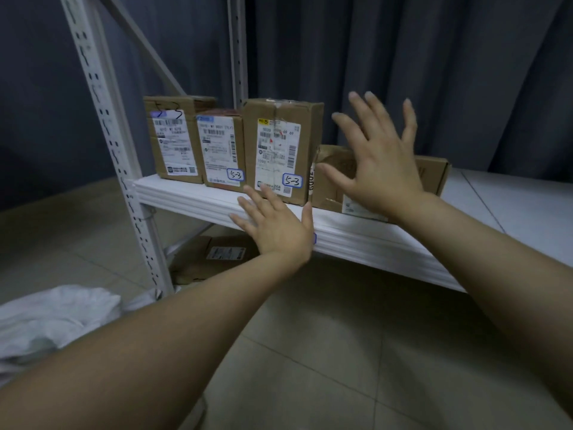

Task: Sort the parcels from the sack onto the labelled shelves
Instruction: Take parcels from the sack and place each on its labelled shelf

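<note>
a crumpled white sack (pixel 46 318) is lying on the tiled floor (pixel 310 352) at the lower left, just beside the foot of a perforated white upright (pixel 105 135) of the rack. to the right of that upright, a white shelf (pixel 192 197) is carrying a row of cardboard parcels. the first parcel (pixel 173 141) is standing upright at the shelf's left end, its printed label facing out. the second parcel (pixel 221 147) is standing right against it and is showing a handwritten "5-3" at its lower right corner. the third parcel (pixel 280 147), the tallest, is standing next in line and is showing the same "5-3" mark. under the shelf, a lower parcel (pixel 210 259) is lying flat, partly in shadow.

the left hand (pixel 276 225) is hovering over the shelf's front edge, fingers straight and spread, gripping nothing; its fingertips are reaching near the base of the third parcel, though contact cannot be told. the right hand (pixel 381 162) is spreading wide, all fingers splayed, holding nothing, and is covering much of the fourth parcel (pixel 434 175), which is lying low on the shelf beside the third. whether the palm is touching that box cannot be told. a dark curtain (pixel 403 72) is hanging behind the rack.
</note>
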